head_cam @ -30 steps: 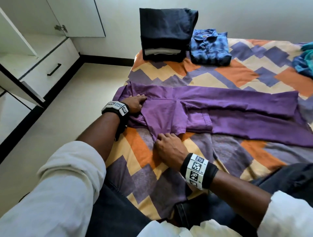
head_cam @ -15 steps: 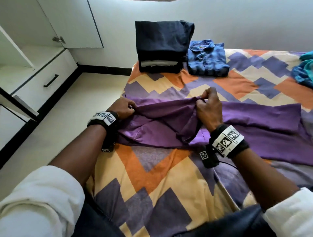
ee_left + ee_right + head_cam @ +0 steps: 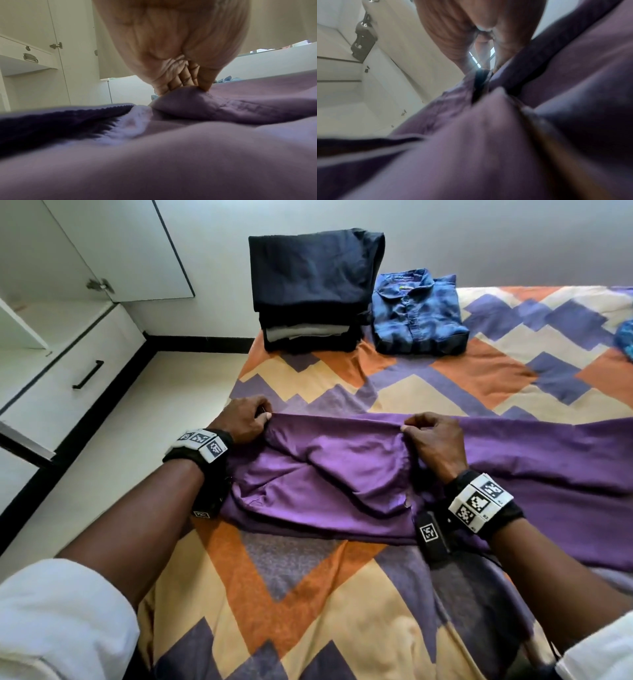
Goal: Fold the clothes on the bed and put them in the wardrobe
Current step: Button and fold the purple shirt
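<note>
- White wardrobe (image 3: 51,344) with an open shelf and a black-handled drawer stands well to the left of the left hand (image 3: 245,419), across a strip of floor.
- The left hand pinches the far-left edge of the purple cotton trousers (image 3: 342,474); in the left wrist view its fingers (image 3: 180,79) and thumb curl down onto a raised ridge of the fabric.
- The step in hand looks like the folding of this garment: its near part is doubled over towards the far edge, and both hands hold that edge taut on the zigzag-patterned bedspread (image 3: 308,594).
- Next, by my reckoning, the edges need aligning and smoothing, then the long legs on the right must be brought across.
- The right hand (image 3: 433,440) pinches the same far edge; its fingers are blurred in the right wrist view, yet closed on cloth.
- Beyond the fingers, well apart, sit a stack of folded dark clothes (image 3: 308,292) and a folded blue denim shirt (image 3: 414,309).
- The trouser legs trail off to the right of the right hand.
</note>
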Action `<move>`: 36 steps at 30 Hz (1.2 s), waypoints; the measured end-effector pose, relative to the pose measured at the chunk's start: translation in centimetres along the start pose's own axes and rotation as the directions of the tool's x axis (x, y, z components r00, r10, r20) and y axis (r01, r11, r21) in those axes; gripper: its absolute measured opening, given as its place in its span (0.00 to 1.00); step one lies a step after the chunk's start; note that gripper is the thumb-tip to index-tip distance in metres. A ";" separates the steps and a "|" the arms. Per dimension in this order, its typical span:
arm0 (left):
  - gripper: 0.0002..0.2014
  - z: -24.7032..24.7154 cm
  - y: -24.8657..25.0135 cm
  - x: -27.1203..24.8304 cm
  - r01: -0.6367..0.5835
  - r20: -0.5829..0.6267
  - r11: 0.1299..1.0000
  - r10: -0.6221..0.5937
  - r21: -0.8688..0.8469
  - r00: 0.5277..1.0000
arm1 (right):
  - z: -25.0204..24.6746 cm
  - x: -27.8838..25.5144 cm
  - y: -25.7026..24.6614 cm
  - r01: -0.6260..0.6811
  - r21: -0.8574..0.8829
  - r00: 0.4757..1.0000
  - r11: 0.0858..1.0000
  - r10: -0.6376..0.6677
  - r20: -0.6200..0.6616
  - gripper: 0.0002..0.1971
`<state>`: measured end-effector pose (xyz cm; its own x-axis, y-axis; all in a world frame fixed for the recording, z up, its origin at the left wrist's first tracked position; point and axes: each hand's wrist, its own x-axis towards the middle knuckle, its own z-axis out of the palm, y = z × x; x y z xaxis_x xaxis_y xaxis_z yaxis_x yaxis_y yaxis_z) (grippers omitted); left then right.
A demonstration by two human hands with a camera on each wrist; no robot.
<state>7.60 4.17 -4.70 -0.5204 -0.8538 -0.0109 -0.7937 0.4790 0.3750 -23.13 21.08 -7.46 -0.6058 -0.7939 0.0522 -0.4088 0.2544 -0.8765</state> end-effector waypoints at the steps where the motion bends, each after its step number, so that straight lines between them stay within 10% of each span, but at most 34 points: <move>1: 0.06 0.2 -0.2 0.3 0.019 0.031 1.000 -0.019 0.022 0.999 | 0.1 0.4 0.3 -0.003 0.027 1.000 1.000 0.003 0.000 0.07; 18: 0.04 -1.7 1.0 2.4 -0.007 0.329 0.952 -0.099 0.306 0.939 | -0.1 4.3 -1.5 -0.044 -0.284 0.986 0.958 0.088 0.144 0.10; 36: 0.04 1.7 0.8 2.3 0.069 0.128 0.926 -0.125 0.371 0.984 | 1.6 5.1 -1.5 0.004 -0.565 0.975 0.825 0.123 0.187 0.15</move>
<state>5.27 2.92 -6.01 -0.4534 -0.8737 -0.1763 -0.8878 0.4602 0.0024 -24.46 15.77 -6.67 -0.5131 -0.8457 -0.1465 -0.7254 0.5185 -0.4528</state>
